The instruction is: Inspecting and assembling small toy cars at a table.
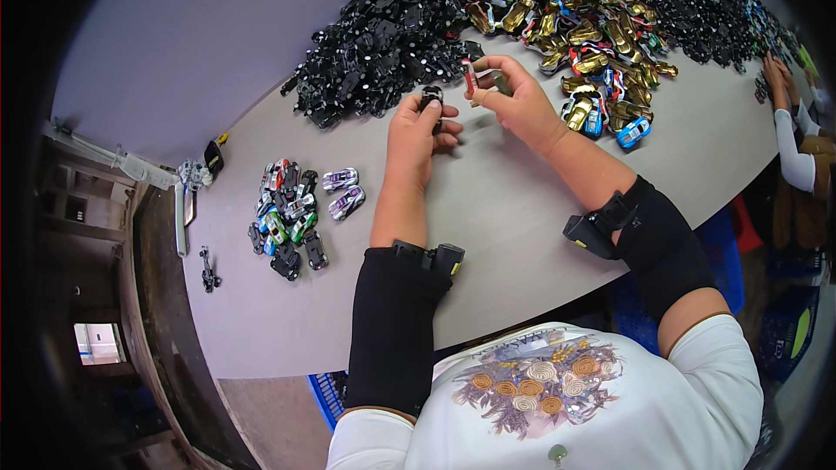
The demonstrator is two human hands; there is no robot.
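Observation:
Pinched in my left hand (pixel 414 132) is a black toy car chassis (pixel 431 96), thumb on top and fingers curled beneath. My right hand (pixel 520 103) grips a red toy car body (pixel 470 78) on edge between thumb and forefinger, just right of the chassis and apart from it. Beyond my hands spreads a heap of black chassis (pixel 374 43). To the right of that rises a pile of shiny car bodies (pixel 592 30), many showing gold undersides. A blue toy car body (pixel 633 132) lies at that pile's near edge.
Left of my left forearm sits a cluster of toy cars (pixel 283 219), with two purple-and-white cars (pixel 341 179) beside it. Small black parts (pixel 209 270) lie near the left table edge. Another black heap (pixel 697 13) stands far right, near a co-worker's hands (pixel 778 78). Blue crates (pixel 325 396) are below.

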